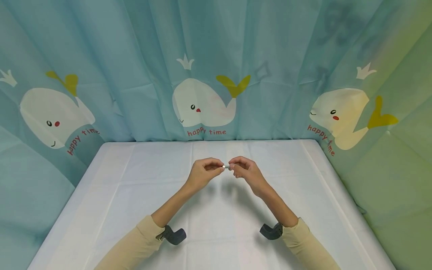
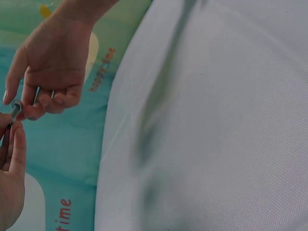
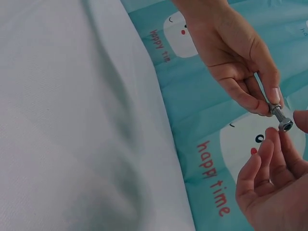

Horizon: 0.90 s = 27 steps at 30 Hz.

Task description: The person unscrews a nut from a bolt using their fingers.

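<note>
1. Now, at the head view's centre, I see my left hand pinching the bolt by its shank.
2. My right hand has fingertips closed around the nut.
3. I judge threading barely begun; most turns remain.

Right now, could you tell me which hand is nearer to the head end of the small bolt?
Right. The right hand has its fingertips at the head of the bolt; the left hand pinches the threaded shaft behind it.

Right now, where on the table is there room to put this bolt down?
Nearly all the white table is bare: left of the left hand, right of the right hand, and behind them toward the curtain. Only the middle, under hands and bolt, is crowded.
</note>
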Each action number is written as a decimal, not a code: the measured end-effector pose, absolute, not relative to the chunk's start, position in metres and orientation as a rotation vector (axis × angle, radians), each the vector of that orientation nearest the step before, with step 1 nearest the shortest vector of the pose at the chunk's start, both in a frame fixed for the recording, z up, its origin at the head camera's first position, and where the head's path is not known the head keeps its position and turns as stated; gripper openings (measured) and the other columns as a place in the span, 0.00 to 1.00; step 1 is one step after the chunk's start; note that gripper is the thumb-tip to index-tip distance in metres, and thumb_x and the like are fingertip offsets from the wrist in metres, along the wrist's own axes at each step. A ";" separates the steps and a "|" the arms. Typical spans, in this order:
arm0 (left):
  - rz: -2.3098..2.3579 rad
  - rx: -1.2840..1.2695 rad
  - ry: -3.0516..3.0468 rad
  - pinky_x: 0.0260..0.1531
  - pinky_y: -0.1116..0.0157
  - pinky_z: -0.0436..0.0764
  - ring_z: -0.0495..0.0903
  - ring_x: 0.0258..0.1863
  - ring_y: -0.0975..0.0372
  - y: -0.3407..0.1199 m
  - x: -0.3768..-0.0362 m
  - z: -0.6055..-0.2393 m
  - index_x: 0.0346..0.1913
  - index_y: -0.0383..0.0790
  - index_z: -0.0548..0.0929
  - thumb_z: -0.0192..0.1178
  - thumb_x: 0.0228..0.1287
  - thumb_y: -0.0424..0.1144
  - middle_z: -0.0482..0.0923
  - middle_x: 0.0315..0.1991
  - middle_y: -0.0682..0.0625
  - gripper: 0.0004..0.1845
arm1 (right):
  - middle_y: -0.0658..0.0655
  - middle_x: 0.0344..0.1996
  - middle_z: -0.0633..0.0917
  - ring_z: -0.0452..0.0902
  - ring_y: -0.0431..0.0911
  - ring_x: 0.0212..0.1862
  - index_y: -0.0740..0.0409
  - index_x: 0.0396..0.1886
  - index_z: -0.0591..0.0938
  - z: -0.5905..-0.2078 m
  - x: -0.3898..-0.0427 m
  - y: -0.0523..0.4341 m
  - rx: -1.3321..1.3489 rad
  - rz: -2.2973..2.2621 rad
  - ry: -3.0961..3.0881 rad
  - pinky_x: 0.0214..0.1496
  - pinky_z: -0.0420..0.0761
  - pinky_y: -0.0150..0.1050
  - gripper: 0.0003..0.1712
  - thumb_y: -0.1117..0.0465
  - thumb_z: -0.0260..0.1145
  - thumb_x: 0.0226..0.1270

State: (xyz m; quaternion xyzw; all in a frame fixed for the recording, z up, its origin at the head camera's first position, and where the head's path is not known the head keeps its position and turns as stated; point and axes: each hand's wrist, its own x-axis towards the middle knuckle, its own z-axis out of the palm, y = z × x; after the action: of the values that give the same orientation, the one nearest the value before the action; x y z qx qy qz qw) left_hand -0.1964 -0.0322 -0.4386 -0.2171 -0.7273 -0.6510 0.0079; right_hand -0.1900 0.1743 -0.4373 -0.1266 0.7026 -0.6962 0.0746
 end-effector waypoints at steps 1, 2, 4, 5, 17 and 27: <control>-2.035 -0.681 -2.270 0.39 0.66 0.85 0.85 0.36 0.59 -0.032 -0.196 -0.438 0.41 0.28 0.87 0.68 0.61 0.26 0.86 0.38 0.43 0.07 | 0.58 0.34 0.82 0.73 0.44 0.32 0.68 0.46 0.80 -0.437 -0.190 0.174 -0.371 -2.085 2.110 0.36 0.78 0.33 0.13 0.61 0.64 0.71; -2.031 -0.686 -2.268 0.39 0.66 0.85 0.85 0.37 0.59 -0.032 -0.196 -0.438 0.42 0.27 0.86 0.68 0.61 0.26 0.86 0.39 0.42 0.07 | 0.57 0.34 0.82 0.72 0.44 0.32 0.69 0.46 0.81 -0.437 -0.190 0.174 -0.366 -2.079 2.114 0.36 0.77 0.34 0.14 0.60 0.64 0.71; -2.027 -0.693 -2.265 0.39 0.65 0.85 0.85 0.37 0.57 -0.031 -0.196 -0.438 0.42 0.27 0.86 0.68 0.61 0.26 0.85 0.39 0.40 0.07 | 0.57 0.34 0.83 0.72 0.44 0.32 0.71 0.46 0.80 -0.437 -0.190 0.174 -0.368 -2.079 2.112 0.37 0.78 0.35 0.14 0.61 0.64 0.71; -2.025 -0.694 -2.265 0.39 0.65 0.85 0.85 0.37 0.56 -0.032 -0.196 -0.438 0.42 0.26 0.86 0.68 0.61 0.26 0.85 0.39 0.40 0.07 | 0.57 0.34 0.83 0.73 0.44 0.33 0.72 0.46 0.80 -0.437 -0.189 0.174 -0.372 -2.081 2.112 0.38 0.78 0.35 0.14 0.62 0.64 0.71; -2.017 -0.664 -2.286 0.39 0.64 0.85 0.85 0.36 0.58 -0.033 -0.196 -0.438 0.41 0.30 0.87 0.68 0.61 0.26 0.85 0.38 0.44 0.06 | 0.49 0.34 0.81 0.76 0.43 0.33 0.71 0.46 0.81 -0.437 -0.189 0.176 -0.476 -2.086 2.147 0.37 0.77 0.34 0.10 0.72 0.64 0.66; -2.001 -0.663 -2.317 0.39 0.67 0.84 0.84 0.37 0.55 -0.031 -0.196 -0.437 0.42 0.23 0.85 0.66 0.61 0.23 0.84 0.39 0.37 0.07 | 0.55 0.32 0.81 0.76 0.44 0.33 0.72 0.46 0.81 -0.440 -0.189 0.177 -0.505 -2.096 2.131 0.37 0.77 0.34 0.12 0.71 0.67 0.64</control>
State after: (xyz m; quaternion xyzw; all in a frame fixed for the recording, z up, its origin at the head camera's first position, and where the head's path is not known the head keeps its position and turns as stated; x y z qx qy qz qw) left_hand -0.1959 -0.0311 -0.4372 -0.2117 -0.7398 -0.6387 0.0046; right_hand -0.1891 0.1771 -0.4403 -0.1662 0.7018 -0.6905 0.0552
